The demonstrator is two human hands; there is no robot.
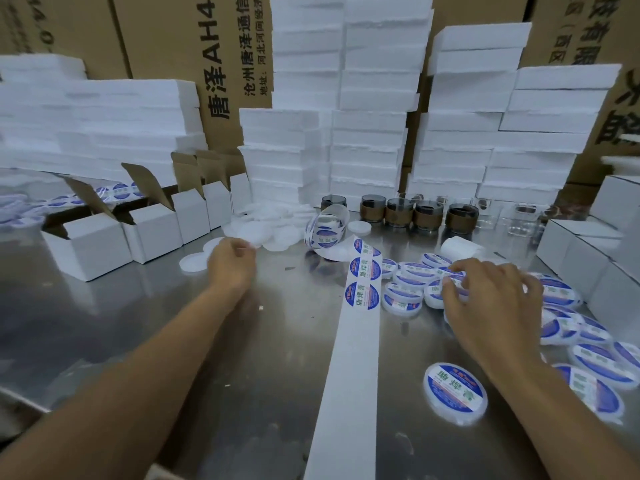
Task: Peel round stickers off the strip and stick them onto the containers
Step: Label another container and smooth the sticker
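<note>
A long white sticker strip [349, 362] runs down the middle of the steel table, with three round blue stickers [363, 292] at its far end and a curled roll [327, 226] behind. Blank white round containers [263, 230] lie in a heap at the back centre. My left hand [231, 263] reaches that heap, its fingers pinching the edge of one blank container [254, 242]. Labelled containers [405, 289] are piled at the right. My right hand [491, 303] lies spread over this pile, fingertips pressing on a labelled container [438, 292].
Open white cartons [152, 230] line the left back. Foam slabs [367, 140] are stacked high behind, with brown boxes beyond. Dark jars [426, 216] stand in a row at the back. White boxes [588, 258] sit at the right edge. One labelled container [455, 393] lies near me.
</note>
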